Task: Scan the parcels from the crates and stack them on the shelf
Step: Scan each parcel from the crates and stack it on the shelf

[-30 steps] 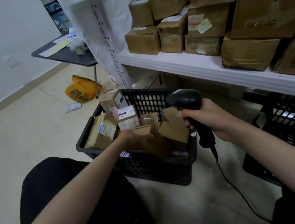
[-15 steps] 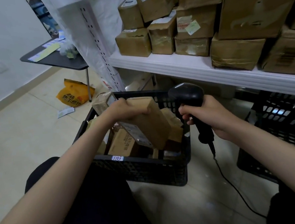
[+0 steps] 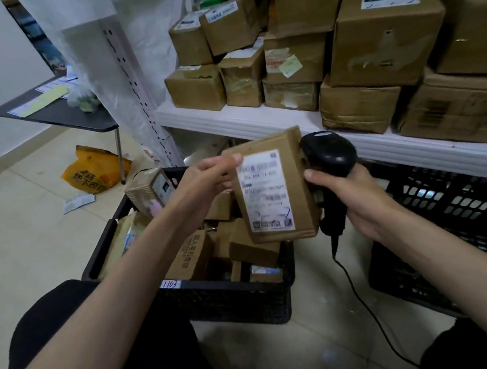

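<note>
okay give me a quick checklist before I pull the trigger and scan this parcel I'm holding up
1. Parcel held firmly by left hand: ok.
2. Label faces the camera and is unobstructed: ok.
3. Scanner in right hand's grip: ok.
4. Scanner head aimed at the label: not ok; it sits behind the parcel's right edge.
5. Cable free of snags: cannot tell.
6. Room on shelf for stacking: cannot tell; only the front edge is bare.

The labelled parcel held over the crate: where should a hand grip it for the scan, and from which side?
Grip the parcel by its narrow upper-left edge, coming from the left, as the left hand does. That keeps fingers off the label, which covers most of the front face. The scanner in the right hand crowds the right side.
</note>
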